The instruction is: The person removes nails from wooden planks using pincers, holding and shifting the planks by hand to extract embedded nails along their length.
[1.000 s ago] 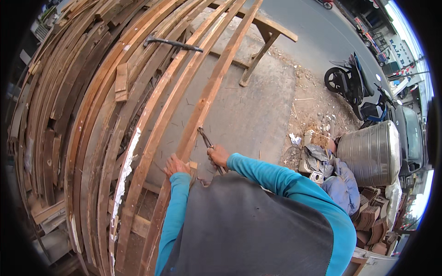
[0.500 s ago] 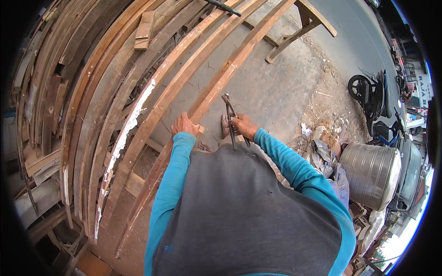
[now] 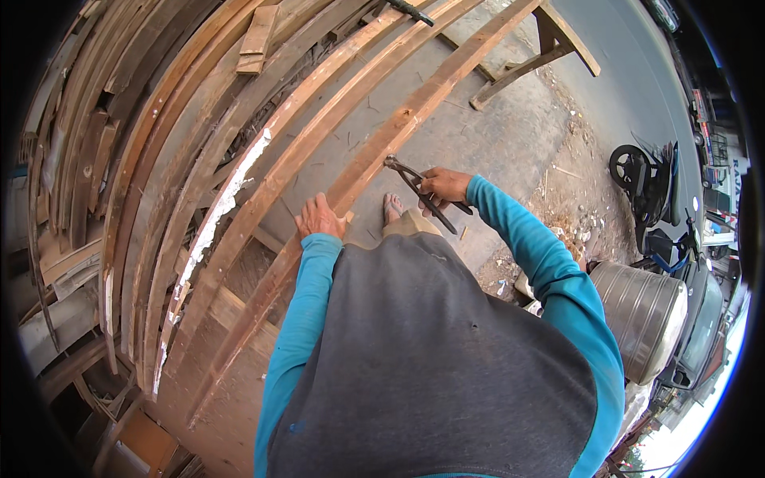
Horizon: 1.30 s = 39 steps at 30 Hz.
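Note:
My right hand grips the handles of dark metal pincers. Their jaws meet the edge of the nearest long wooden beam; whether they hold a nail there is too small to make out. My left hand holds the same beam further down, fingers laid over its top. This reddish-brown beam runs from lower left to upper right. Beside it on the left lie a second beam and one with flaking white paint.
A wooden trestle supports the beam's far end. Stacked old timber fills the left. A dark bar lies across the beams at the top. To the right stand a ribbed metal drum and a motorbike beside rubble.
My right hand has moved right and upward, swinging the pincers from near my body so their jaws touch the beam. My left hand stays on the beam.

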{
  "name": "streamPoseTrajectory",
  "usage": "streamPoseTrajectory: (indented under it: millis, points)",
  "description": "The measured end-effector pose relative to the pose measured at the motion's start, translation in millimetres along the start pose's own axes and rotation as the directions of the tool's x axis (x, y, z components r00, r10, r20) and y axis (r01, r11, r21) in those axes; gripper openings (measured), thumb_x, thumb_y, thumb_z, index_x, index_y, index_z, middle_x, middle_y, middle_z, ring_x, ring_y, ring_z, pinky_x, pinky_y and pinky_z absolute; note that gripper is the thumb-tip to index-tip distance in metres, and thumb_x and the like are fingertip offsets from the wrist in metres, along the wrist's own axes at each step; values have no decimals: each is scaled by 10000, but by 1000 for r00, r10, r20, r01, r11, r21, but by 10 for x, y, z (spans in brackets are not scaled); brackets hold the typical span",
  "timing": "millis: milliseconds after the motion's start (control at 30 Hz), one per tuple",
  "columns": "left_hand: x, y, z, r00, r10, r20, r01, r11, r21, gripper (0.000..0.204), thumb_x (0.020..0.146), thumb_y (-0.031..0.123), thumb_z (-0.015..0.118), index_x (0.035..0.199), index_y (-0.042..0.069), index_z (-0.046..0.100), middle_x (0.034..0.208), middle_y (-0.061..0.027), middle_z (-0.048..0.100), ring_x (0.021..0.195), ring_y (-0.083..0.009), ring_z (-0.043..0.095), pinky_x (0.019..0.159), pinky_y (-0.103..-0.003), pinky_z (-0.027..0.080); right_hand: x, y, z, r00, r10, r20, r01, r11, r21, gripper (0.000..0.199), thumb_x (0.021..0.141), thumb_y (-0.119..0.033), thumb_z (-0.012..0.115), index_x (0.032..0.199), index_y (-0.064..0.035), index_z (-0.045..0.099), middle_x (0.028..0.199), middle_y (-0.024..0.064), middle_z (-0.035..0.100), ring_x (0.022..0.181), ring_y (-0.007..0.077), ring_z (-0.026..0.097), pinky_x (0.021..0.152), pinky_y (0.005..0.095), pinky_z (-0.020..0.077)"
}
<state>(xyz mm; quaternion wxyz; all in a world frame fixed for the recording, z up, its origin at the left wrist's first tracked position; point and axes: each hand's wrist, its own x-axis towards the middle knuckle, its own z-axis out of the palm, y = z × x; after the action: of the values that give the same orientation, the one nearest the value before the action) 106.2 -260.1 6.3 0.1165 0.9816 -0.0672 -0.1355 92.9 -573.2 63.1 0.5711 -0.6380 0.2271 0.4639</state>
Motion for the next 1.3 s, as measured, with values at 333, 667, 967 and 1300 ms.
streamPoseTrajectory:
  millis: [333,667,967,1300]
  points:
    - [122,-25,-72,991,-17,133,22,999,-34,622,729,290,865,1192,103,494,1169,-139,598,1174,-344,571,960,-518,419,340,261,1191,980,14,-198,117,767,631,167,957,-160,499,953,-23,595,729,33,524,554,137,478,497,318,438]
    - [286,-155,5,976,-53,210,73,994,-86,623,723,347,845,1199,79,546,1208,-156,631,1189,-339,589,988,-526,448,920,998,1610,832,-267,-487,361,926,110,213,941,-130,504,1083,27,517,862,119,631,696,216,640,624,369,559]
    - [274,-159,-45,977,-66,202,91,989,-115,625,696,361,839,1180,72,570,1165,-153,649,1152,-335,606,992,-496,456,-29,172,270,998,-56,-30,61,976,207,586,948,-89,422,1495,85,306,1255,225,630,1088,342,681,970,429,570]
    - [151,-19,-99,987,-86,139,95,994,-62,599,699,310,862,1161,91,548,1174,-140,630,1171,-341,586,1002,-535,443,53,-189,-282,992,24,121,-22,1000,-17,493,966,-85,416,1434,72,396,1206,229,668,1033,343,709,921,432,598]
